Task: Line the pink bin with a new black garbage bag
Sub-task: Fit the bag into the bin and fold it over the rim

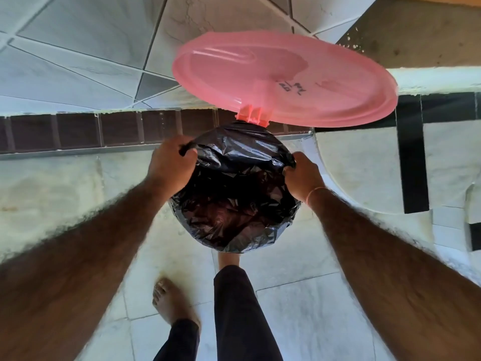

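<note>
The pink lid [286, 76] was the largest item on view: a round translucent disc, raised on its hinge [252, 116] at the far side of the bin and tilted back over the brown tile band [78, 130] of the wall. Dark handwritten marks showed near the lid's centre; they could not be read.

Directly below the hinge sat the black garbage bag [234, 194], glossy and heavily creased. It was draped over the bin's mouth, folded outward round the rim on all visible sides, and sagged into the opening, where a reddish tint showed through the film. The bin's own body was wholly covered by the bag from this angle; only lid and hinge showed pink.

The left hand [170, 165] gripped the bag's edge at the left of the rim, fingers curled, a fold of plastic bunched under the thumb. The right hand [304, 175] gripped the edge at the right of the rim in like manner, fingers curled into the film. A thin band [316, 192] circled the right wrist.

Near the bin, pale floor tiles [299, 308] lay open on the left and on the near side. One trousered leg [234, 308] reached up under the bag's near edge, its foot mostly hidden under the bag; a bare foot [173, 300] stood further back and left. To the bin's right a white curved surface [364, 173] with a black stripe stood close by.
</note>
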The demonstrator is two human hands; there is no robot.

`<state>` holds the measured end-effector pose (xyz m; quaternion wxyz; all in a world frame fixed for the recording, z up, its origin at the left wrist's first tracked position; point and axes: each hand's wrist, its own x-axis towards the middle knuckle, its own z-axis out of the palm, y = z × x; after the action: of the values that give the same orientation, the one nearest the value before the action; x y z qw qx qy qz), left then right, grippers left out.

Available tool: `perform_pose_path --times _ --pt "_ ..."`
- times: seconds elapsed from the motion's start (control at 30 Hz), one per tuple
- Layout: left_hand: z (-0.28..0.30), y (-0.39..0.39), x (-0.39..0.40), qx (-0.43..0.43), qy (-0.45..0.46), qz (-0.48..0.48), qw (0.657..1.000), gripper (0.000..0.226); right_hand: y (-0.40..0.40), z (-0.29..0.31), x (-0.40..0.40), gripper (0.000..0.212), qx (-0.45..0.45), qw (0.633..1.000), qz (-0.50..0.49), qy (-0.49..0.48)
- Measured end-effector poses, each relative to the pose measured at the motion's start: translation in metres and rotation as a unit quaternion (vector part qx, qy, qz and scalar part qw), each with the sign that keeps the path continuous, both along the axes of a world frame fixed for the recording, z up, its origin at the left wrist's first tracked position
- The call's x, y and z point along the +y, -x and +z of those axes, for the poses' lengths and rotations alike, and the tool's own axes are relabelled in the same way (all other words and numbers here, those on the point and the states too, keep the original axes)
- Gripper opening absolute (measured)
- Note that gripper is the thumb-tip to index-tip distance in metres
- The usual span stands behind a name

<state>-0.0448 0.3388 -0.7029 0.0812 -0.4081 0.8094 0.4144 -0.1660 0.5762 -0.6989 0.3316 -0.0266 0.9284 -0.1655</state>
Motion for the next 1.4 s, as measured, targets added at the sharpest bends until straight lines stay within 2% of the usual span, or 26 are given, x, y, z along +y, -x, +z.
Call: perform_pose_path --times 0.1,0.3,0.4,0.53,0.63,0.73,0.83,0.9,1.07,1.13,1.23,1.33,1.4 --pt "0.005 -0.035 0.021 -0.009 0.007 0.06 0.998 0.037 -0.011 -0.003 0.02 0.018 -0.008 0.999 -0.04 0.015" --pt "0.009 -0.083 0.073 -0.005 -0.039 0.204 0.978 0.06 -0.053 -0.007 0.04 0.023 0.07 0.989 -0.119 0.049" --pt "0.011 -0.094 0.089 -0.015 -0.072 0.243 0.967 0.06 -0.074 -0.007 0.04 0.019 0.12 0.975 -0.179 0.053" --pt "0.012 -0.093 0.08 -0.013 -0.073 0.277 0.958 0.047 -0.092 -0.005 0.038 0.026 0.107 0.947 -0.3 0.048" --pt "0.011 -0.09 0.075 -0.018 -0.098 0.324 0.941 0.037 -0.094 -0.007 0.035 0.028 0.062 0.91 -0.404 0.063" --pt "0.008 -0.094 0.078 -0.011 -0.122 0.353 0.928 0.036 -0.097 -0.009 0.038 0.023 -0.055 0.87 -0.479 0.102" --pt "0.011 -0.096 0.087 -0.008 -0.143 0.335 0.931 0.034 -0.098 -0.003 0.045 0.024 -0.157 0.814 -0.537 0.155" --pt "0.013 -0.097 0.091 -0.008 -0.14 0.323 0.936 0.032 -0.096 0.0 0.047 0.019 -0.176 0.81 -0.53 0.178" --pt "0.013 -0.095 0.088 -0.009 -0.151 0.307 0.94 0.024 -0.087 -0.006 0.054 0.03 -0.161 0.824 -0.513 0.18" --pt "0.013 -0.096 0.086 -0.008 -0.158 0.304 0.939 0.022 -0.085 -0.006 0.057 0.026 -0.187 0.807 -0.528 0.188" --pt "0.007 -0.099 0.084 -0.006 -0.177 0.318 0.931 0.021 -0.087 -0.006 0.057 0.023 -0.259 0.762 -0.566 0.175" --pt "0.007 -0.098 0.081 -0.009 -0.18 0.323 0.929 0.024 -0.088 -0.012 0.056 0.021 -0.276 0.746 -0.584 0.164" --pt "0.007 -0.098 0.078 -0.009 -0.184 0.327 0.927 0.027 -0.088 -0.016 0.056 0.019 -0.254 0.743 -0.599 0.159"
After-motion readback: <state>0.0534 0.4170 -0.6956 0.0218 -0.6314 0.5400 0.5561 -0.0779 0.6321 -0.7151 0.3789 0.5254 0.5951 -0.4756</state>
